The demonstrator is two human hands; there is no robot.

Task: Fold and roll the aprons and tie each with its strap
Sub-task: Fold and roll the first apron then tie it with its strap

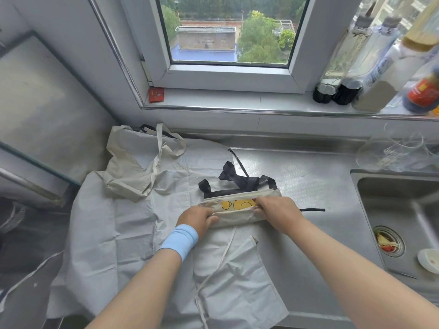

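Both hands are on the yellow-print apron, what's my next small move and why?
Probably roll it onward toward the black straps: the left hand and right hand grip a half-rolled apron, its yellow print shows, and the straps lie untied.

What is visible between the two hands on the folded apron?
In the head view, the yellow print of the folded apron shows between the left hand and the right hand.

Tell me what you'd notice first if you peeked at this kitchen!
The left hand and the right hand grip a half-rolled apron with a yellow picture in the middle of the counter, its black straps lying just behind it. Above is a window full of green trees, and on the right a sink with food scraps in its drain.
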